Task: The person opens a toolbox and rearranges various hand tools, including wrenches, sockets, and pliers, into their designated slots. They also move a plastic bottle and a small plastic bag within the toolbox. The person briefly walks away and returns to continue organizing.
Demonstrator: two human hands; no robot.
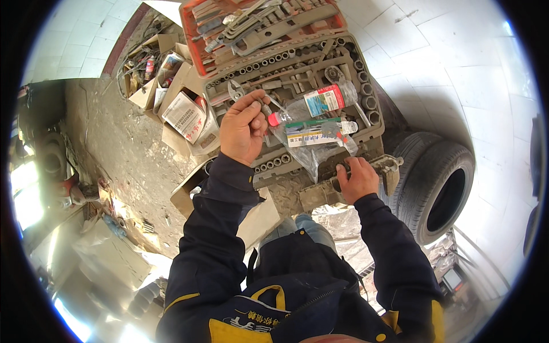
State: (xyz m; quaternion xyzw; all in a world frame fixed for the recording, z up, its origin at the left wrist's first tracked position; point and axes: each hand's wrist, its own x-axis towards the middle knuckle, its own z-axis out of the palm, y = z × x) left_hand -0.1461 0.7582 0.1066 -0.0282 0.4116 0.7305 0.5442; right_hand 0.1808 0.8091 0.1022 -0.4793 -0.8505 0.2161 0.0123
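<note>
Over an open, dirt-coated tool case with a grey-brown socket tray [372, 136] and a bright orange lid [188, 31], the person's left hand [242, 136] is raised with its fingers curled inward. Thumb and forefinger close on a small grey metal-looking piece [265, 108], too small to identify; it sits above the left-middle part of the tray. Just beyond the fingertips lie the jaws of grey metal pliers. The right hand [361, 179] is palm down with bent fingers on a dirt-caked, grey-brown ledge-like piece [320, 194] along the near side of the case; whether it grips that piece I cannot tell.

Across the middle of the tray lies a clear plastic bottle with a red-and-white label [325, 100], its pinkish-red cap [274, 119] pointing toward the left hand. Just nearer to the person is a crumpled clear plastic bag with a green, white and yellow card [311, 134]. Round metal sockets [369, 103] line the tray's right side, and further rows run along its far and near edges. Loose metal tools [257, 27] are heaped in the lid.

Left of the case stand open brown cardboard boxes [177, 80] with mixed contents. Two black rubber tyres [426, 220] stand side by side at the right. Dark navy sleeves [394, 246] cover both forearms.
</note>
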